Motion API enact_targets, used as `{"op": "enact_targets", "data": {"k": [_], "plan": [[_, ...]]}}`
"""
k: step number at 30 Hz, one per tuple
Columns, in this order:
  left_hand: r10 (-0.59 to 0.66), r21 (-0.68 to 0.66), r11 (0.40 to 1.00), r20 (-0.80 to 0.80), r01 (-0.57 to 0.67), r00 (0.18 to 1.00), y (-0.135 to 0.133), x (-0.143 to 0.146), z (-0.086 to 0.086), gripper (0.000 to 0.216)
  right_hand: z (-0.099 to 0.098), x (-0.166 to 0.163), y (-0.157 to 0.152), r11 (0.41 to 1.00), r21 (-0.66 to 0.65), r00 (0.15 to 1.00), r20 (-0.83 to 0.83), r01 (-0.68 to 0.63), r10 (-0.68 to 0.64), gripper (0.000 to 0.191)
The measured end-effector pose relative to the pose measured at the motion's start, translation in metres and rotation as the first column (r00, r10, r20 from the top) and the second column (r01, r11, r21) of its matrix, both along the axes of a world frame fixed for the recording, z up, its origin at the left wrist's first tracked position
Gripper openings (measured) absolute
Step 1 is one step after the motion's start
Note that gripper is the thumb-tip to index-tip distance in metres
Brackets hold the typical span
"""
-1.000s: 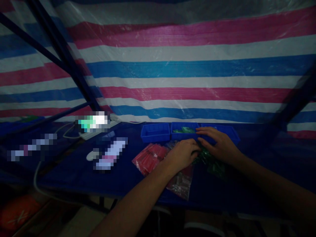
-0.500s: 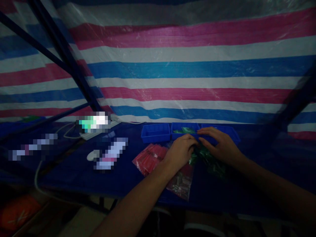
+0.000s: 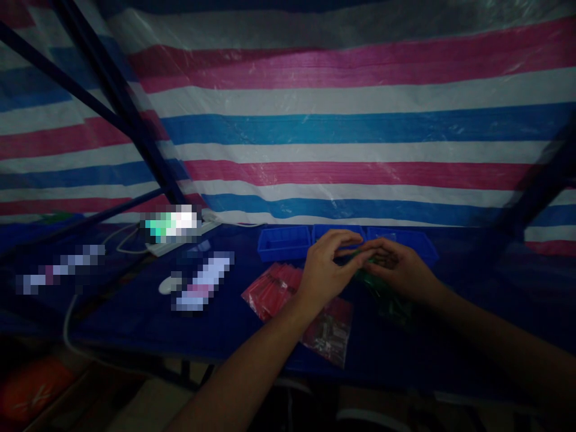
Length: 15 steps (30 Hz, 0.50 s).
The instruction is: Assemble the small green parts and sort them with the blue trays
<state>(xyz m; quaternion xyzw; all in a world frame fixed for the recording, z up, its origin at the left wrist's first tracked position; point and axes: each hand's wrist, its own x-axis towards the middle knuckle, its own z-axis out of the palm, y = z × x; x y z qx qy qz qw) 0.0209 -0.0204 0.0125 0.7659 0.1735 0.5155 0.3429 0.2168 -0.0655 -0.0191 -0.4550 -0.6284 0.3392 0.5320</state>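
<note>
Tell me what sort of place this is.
Probably a makeshift sorting or packing bench inside a tarp shelter: a striped tarp forms the wall, small blue trays sit on the blue-covered table, and bags of small red parts lie nearby.

A small green packet [image 3: 360, 258] held above other green packets [image 3: 387, 300].

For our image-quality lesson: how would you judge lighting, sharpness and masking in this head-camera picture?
Head view: dim overall; the striped tarp is brightest, with a faint sheen; the table sinks into shadow; the left hand and right hand are dark and soft, fine detail lost; mosaic patches blot items at left; the corners darken.
</note>
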Motion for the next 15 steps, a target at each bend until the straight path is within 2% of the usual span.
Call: {"op": "enact_targets", "data": {"k": [3,7,11,15], "plan": [[0.067,-0.013,0.998,-0.092,-0.069,0.993,0.0012,-0.0004,-0.0011,0.033,-0.0007,0.0040,0.0034,0.995,-0.020,0.993,-0.064,0.096,-0.097,0.039],[0.080,-0.047,0.995,-0.212,-0.092,0.974,0.0035,-0.0007,-0.0032,0.026,-0.0047,0.0099,0.0096,0.989,-0.029,0.980,-0.136,0.146,-0.148,0.043],[0.017,-0.118,0.992,-0.191,-0.040,0.982,0.0044,0.0005,-0.0039,0.022,-0.0047,0.0105,0.0099,0.990,-0.038,0.975,-0.170,0.138,-0.143,0.042],[0.023,-0.122,0.992,-0.145,-0.040,0.989,0.0056,0.0006,-0.0046,0.022,-0.0011,0.0074,0.0070,0.989,-0.077,0.967,-0.214,0.125,-0.139,0.042]]}}
